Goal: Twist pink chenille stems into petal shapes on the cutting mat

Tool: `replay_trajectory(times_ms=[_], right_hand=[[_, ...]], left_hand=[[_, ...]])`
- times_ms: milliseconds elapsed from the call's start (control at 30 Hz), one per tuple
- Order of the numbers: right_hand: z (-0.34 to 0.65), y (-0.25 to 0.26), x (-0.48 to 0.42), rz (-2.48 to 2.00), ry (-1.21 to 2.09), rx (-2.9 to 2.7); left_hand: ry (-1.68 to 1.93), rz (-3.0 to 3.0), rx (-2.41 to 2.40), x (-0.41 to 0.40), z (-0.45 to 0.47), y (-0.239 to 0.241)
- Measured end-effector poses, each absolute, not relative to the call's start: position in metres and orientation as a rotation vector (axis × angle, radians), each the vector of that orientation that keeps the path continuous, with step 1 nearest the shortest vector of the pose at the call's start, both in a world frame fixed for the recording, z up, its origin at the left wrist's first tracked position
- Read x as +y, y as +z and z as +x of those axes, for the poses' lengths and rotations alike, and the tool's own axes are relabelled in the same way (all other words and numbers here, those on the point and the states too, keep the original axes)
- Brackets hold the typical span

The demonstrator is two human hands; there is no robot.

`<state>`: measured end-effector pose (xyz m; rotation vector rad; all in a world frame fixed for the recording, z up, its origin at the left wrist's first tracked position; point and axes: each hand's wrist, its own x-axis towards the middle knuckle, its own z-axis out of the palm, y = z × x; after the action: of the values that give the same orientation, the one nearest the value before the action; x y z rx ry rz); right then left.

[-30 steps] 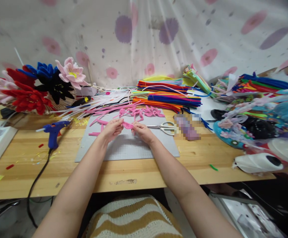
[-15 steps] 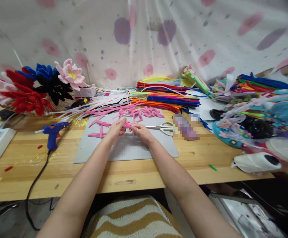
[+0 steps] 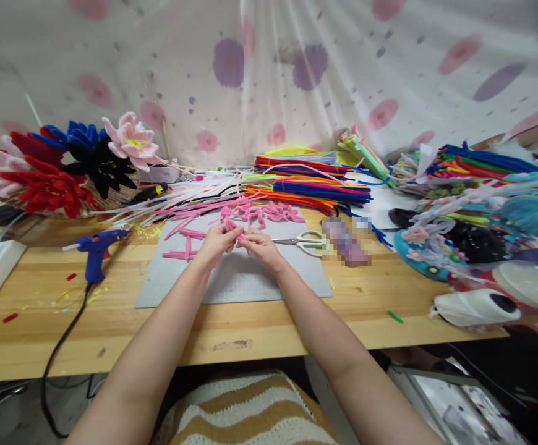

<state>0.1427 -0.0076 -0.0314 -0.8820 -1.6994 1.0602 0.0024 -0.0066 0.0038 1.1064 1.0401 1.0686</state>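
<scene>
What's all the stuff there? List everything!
Held piece: one, pink, between hands
Strips: several, pink, mat's left
Curly pieces: several, pink, mat's back
Mat: one, grey, on table
Scissors: one, white handles, mat's right
Glue gun: one, blue, left of mat
Flowers: several, mixed, back left
Stem bundles: several, mixed, behind mat
Spool: one, white, right
Blurred thing: one, purplish, beside scissors
Craft pile: uncountable, mixed, far right
Power strip: one, white, far left
Table: one, brown, below
Curtain: one, white, back
Striped cloth: one, tan, white, lap
Left hand: one, on held piece
Right hand: one, same piece
</scene>
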Motion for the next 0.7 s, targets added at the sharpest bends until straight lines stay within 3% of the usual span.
replay_trajectory(times_ms=[367, 700], right_hand=[[0.142, -0.033, -0.008, -0.941, 1.011, -1.742], [0.137, -0.038, -0.007, -0.919, 1.084, -1.787]], left_hand=[[1.029, 1.309, 1.131, -0.005, -0.003, 0.01], [1.042, 0.977, 0.994, -0.004, -0.012, 0.004]])
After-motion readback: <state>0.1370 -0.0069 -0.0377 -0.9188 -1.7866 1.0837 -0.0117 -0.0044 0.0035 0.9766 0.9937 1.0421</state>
